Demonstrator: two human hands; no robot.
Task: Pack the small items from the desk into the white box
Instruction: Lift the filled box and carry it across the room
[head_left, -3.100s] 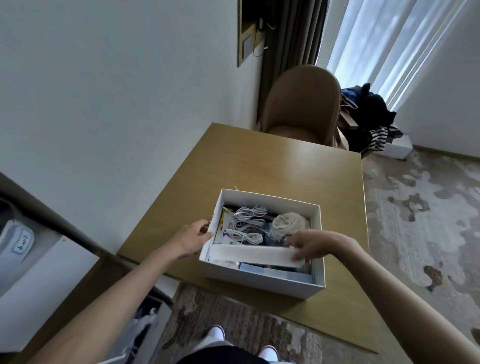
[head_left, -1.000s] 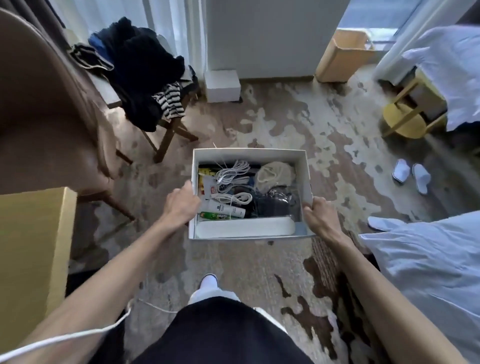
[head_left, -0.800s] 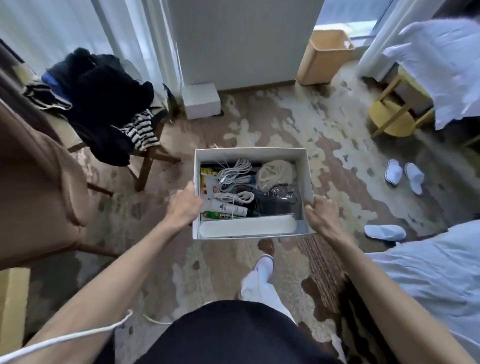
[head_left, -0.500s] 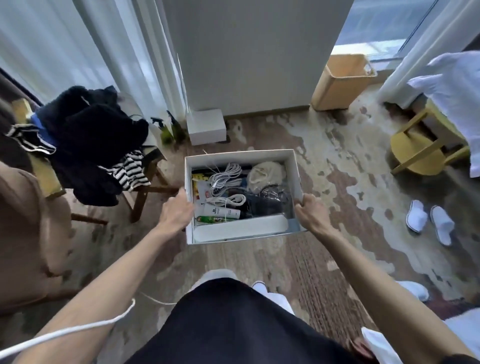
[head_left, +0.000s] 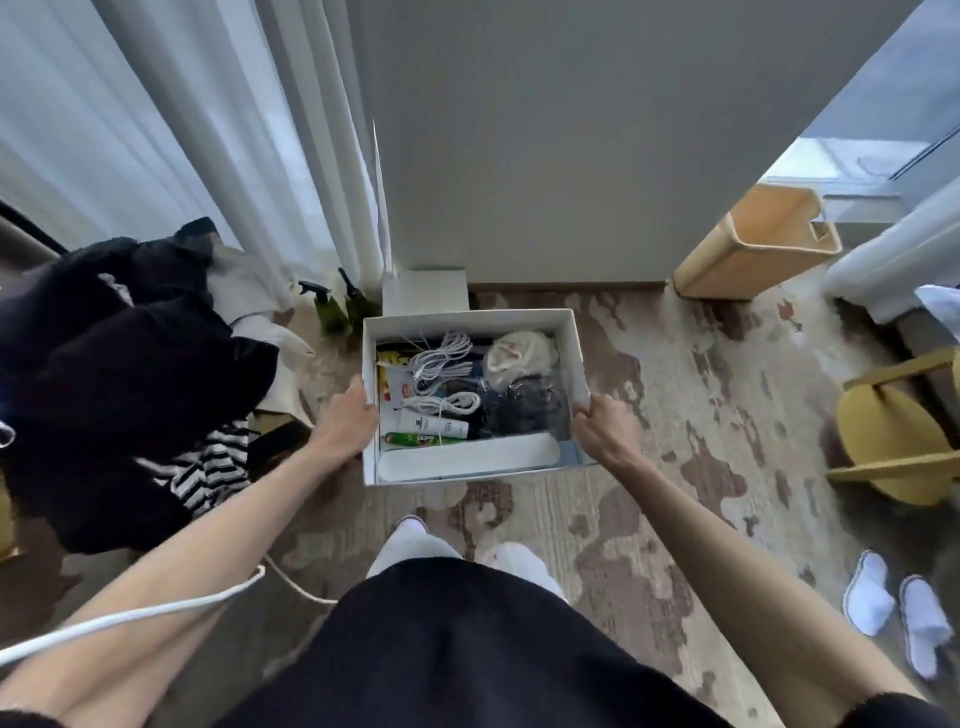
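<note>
white box (head_left: 470, 470) is held off the floor by both hands — left hand (head_left: 347, 422) w/ fingers clamped on left wall, right hand (head_left: 605, 435) on right wall. vs 0.5 s ago: carried nearer the wall; smaller white box (head_left: 425, 292) now just behind it.

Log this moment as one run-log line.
left hand: grips open white cardboard box | right hand: grips opposite wall | box: packed, carried above patterned carpet

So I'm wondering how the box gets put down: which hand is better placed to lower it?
Neither alone. The left hand grips the white box on its left wall, the right hand on its right wall; it is full, so lowering with both seems safest.
</note>
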